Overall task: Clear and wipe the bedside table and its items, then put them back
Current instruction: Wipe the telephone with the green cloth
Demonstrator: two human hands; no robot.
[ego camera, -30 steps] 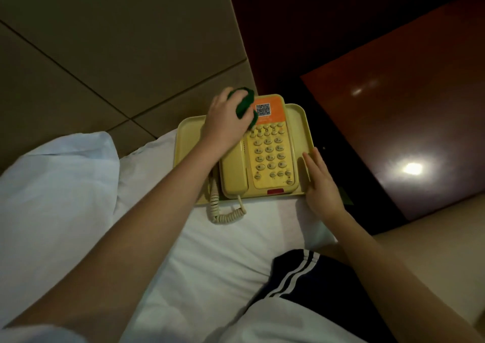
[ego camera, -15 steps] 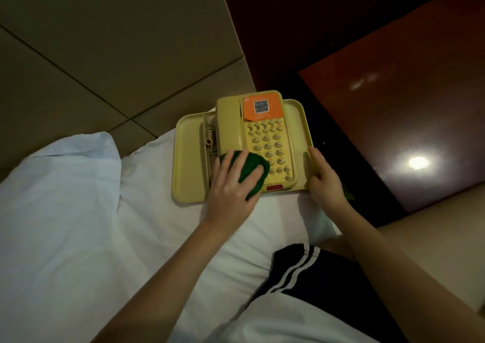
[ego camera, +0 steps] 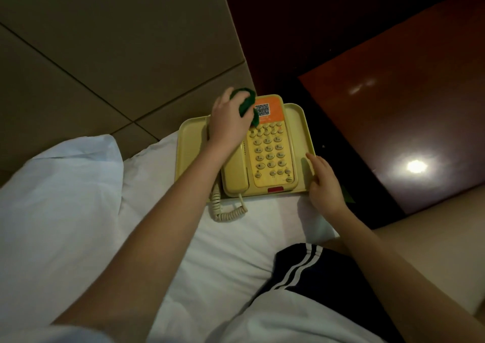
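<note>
2 contacts | left hand [ego camera: 228, 126] grips cloth [ego camera: 246, 101] on phone [ego camera: 270, 159] | right hand [ego camera: 325, 186] touches tray [ego camera: 301, 118]

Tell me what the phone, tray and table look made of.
Phone: likely moulded plastic, yellowed cream, matte, with raised keys. Tray: seemingly the same plastic, smooth, with a raised rim. Table: dark red-brown wood or veneer, glossy, with bright glare spots.

0–9, *, # on telephone keys [ego camera: 270, 156].
</note>
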